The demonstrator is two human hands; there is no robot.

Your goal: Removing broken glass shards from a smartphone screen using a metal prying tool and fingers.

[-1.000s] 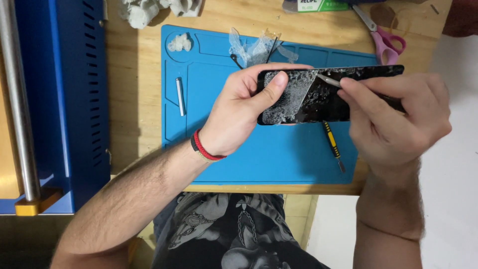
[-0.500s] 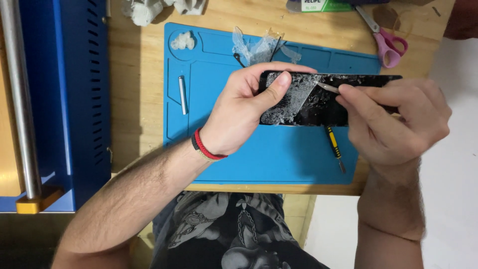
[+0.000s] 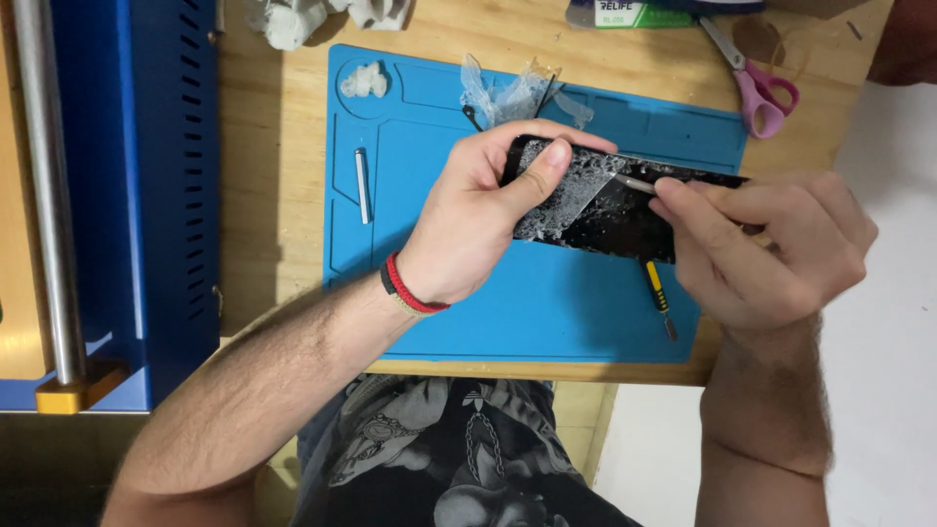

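Scraping at a cracked black phone panel [image 3: 625,210] was the step in hand: the panel was held off the blue mat [image 3: 547,312], near the mat's middle, its long side running from 9 to 3 o'clock. A greyish, crazed film [image 3: 571,190] covered the end nearer 9 o'clock, while the rest showed bare and dark. The left hand [image 3: 478,215] was closed on that filmed end, thumb pressed flat across the face and fingers wrapped behind. The right hand [image 3: 771,249] was pinched shut on a thin metal tool [image 3: 636,182], whose tip touched the panel right at the edge of the film.

By my reading, the film was partly off, and the next move would call for a shallow, steady push of the tip under the film toward 9 o'clock, with the left thumb holding the panel from flexing.

A small yellow-handled screwdriver [image 3: 659,298] lay on the mat just under the panel, at 5 o'clock from it. Crumpled clear scraps [image 3: 512,96] sat at 12 o'clock, a slim metal rod [image 3: 362,183] well off at 9 o'clock, and a white wad [image 3: 366,80] in the mat's round corner tray. Pink-handled scissors [image 3: 756,83] rested on the wooden tabletop [image 3: 283,195] at 1 o'clock. A blue metal housing [image 3: 137,195] stood along the far 9 o'clock side.
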